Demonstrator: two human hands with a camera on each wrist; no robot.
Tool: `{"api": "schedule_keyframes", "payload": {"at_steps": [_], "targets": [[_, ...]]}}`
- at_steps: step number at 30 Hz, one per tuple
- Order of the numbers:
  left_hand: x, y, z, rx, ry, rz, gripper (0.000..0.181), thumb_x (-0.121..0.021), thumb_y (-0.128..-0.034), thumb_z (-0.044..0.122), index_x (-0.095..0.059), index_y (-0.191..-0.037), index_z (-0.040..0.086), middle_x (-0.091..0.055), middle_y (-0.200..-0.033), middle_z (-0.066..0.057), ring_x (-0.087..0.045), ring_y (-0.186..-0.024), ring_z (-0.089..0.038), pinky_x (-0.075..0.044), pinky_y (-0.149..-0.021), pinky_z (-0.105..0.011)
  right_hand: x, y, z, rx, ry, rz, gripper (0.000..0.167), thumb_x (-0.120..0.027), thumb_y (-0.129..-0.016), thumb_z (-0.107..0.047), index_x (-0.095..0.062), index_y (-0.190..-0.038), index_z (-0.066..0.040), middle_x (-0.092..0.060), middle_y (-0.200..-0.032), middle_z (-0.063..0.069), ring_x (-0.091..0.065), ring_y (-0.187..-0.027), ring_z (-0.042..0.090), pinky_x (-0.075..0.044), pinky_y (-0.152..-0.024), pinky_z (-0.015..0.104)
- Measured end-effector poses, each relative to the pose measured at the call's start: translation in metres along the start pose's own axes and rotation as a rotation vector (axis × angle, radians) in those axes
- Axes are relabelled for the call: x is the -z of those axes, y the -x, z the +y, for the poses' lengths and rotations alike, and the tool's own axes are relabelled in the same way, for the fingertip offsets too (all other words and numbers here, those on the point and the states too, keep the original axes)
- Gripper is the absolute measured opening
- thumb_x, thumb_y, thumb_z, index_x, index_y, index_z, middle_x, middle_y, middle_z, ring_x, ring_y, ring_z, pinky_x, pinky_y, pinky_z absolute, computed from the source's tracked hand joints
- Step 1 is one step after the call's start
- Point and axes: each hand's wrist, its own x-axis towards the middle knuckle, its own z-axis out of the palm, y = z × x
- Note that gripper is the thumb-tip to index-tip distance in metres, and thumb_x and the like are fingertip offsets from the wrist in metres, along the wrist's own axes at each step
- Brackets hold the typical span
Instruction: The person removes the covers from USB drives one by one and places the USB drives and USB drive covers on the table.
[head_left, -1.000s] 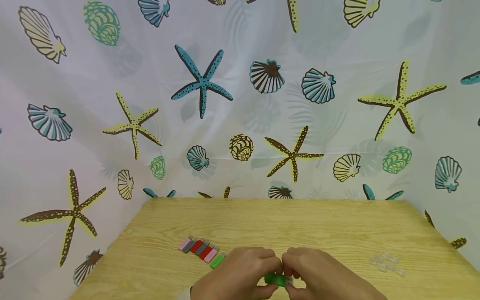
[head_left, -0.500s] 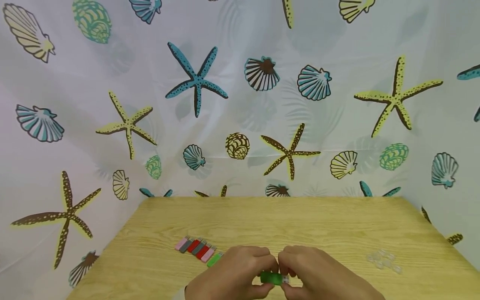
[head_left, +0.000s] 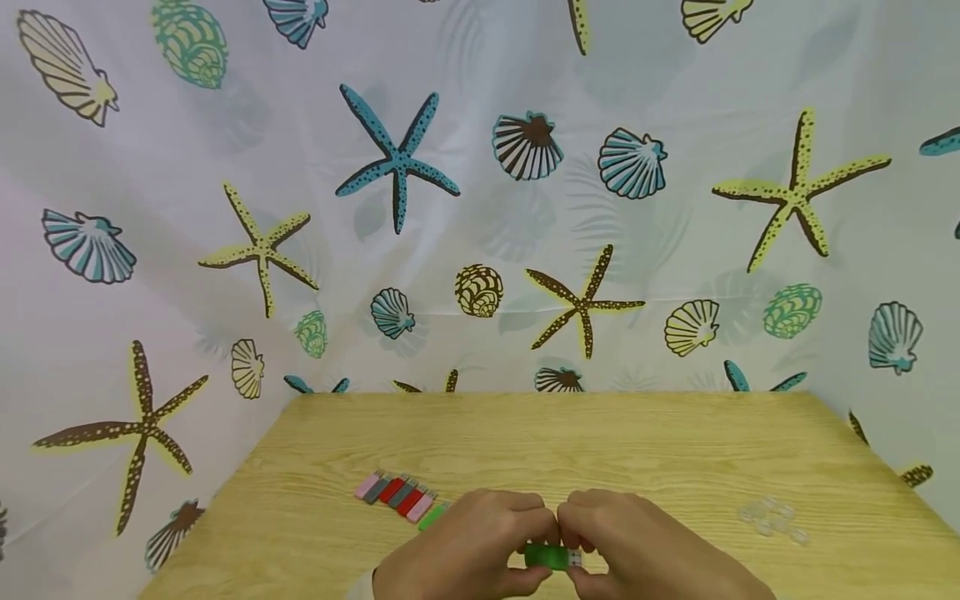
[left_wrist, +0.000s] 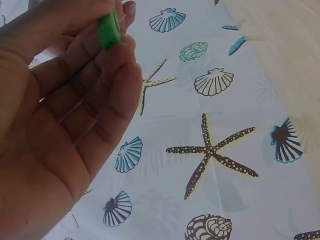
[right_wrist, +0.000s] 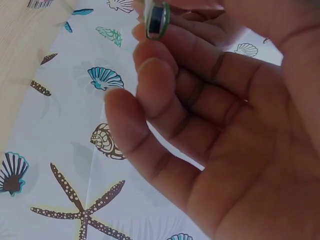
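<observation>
In front of the person, low in the head view, a green USB flash drive [head_left: 546, 557] lies crosswise between both hands, its metal plug [head_left: 574, 558] pointing right. The left hand [head_left: 480, 542] pinches the green body between thumb and fingers; in the left wrist view the drive's green end [left_wrist: 109, 31] sticks out at the fingertips. At the plug end, the right hand [head_left: 637, 542] has its thumb and index finger closed on the drive. Seen from the right wrist, the plug's opening [right_wrist: 156, 21] faces the camera, with a pale strip beside it that is unclear.
A slanted row of several flash drives in pink, grey and red [head_left: 397, 493] lies on the wooden table [head_left: 570, 442] to the left. Another green drive [head_left: 432, 516] ends the row, partly behind the left hand. Several small clear caps [head_left: 772, 517] lie at the right. A shell-patterned curtain [head_left: 480, 208] surrounds the table.
The head view has shifted slightly. Both hands keep their grip on the green flash drive, with hardly any movement.
</observation>
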Motion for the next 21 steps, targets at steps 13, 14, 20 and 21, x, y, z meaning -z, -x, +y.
{"api": "schedule_keyframes", "payload": {"at_steps": [13,14,20,21], "targets": [[0.0047,0.0017,0.0009,0.011,-0.018,-0.026,0.012,-0.074,-0.0837,0.017,-0.064,-0.09,0.021,-0.054,-0.081,0.017,-0.043,-0.068,0.011,-0.035,-0.062,-0.002,-0.0026,-0.003,-0.0004,-0.009,0.004,-0.006,0.022,-0.071,-0.082,-0.014,-0.054,-0.078,-0.027,-0.045,-0.071,-0.018,-0.042,-0.062,-0.003,-0.04,-0.055,0.018],[0.0054,0.0018,0.0011,0.015,-0.011,-0.036,0.012,-0.074,-0.0842,0.017,-0.064,-0.091,0.021,-0.055,-0.082,0.017,-0.044,-0.069,0.012,-0.035,-0.063,-0.002,-0.0026,-0.003,-0.0003,-0.002,-0.002,-0.005,0.021,-0.071,-0.083,-0.014,-0.055,-0.078,-0.027,-0.045,-0.071,-0.018,-0.042,-0.062,-0.003,-0.04,-0.055,0.018],[0.0079,0.0027,0.0014,0.02,0.029,-0.069,0.013,-0.072,-0.0861,0.017,-0.064,-0.096,0.019,-0.056,-0.085,0.015,-0.046,-0.072,0.013,-0.037,-0.065,-0.002,-0.0035,-0.0029,0.0026,0.112,-0.017,0.028,0.021,-0.071,-0.082,-0.009,-0.057,-0.084,-0.024,-0.048,-0.077,-0.019,-0.044,-0.067,-0.004,-0.042,-0.058,0.017],[0.008,0.0029,0.0013,0.019,0.033,-0.071,0.013,-0.072,-0.0864,0.016,-0.064,-0.097,0.019,-0.056,-0.085,0.015,-0.046,-0.072,0.013,-0.037,-0.065,-0.002,-0.0037,-0.0029,0.0031,0.128,-0.014,0.036,0.022,-0.071,-0.081,-0.008,-0.057,-0.084,-0.024,-0.049,-0.078,-0.019,-0.044,-0.068,-0.004,-0.042,-0.059,0.017]]}}
